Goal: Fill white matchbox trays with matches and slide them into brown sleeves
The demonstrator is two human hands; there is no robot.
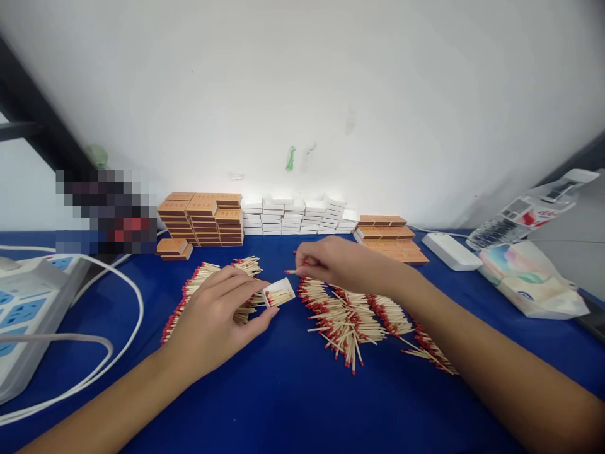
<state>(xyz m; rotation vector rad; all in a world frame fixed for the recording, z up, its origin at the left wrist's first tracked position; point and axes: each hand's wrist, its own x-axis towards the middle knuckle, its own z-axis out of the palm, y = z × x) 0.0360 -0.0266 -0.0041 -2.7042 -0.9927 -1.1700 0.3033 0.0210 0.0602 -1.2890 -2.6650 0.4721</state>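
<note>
Backing blue tabletop (265, 407): white wall (293, 82) | left hand (217, 315): gripping matchbox tray (289, 285) | right hand (326, 260): pinching match (291, 272)

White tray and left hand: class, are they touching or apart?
Touching: the head view shows the left hand gripping the white tray, with thumb and fingers against it.

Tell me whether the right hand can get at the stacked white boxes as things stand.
Probably yes: the right hand is just in front of the stacked white boxes, with nothing seen standing between. It holds a match, though, which might need setting down first.
</note>
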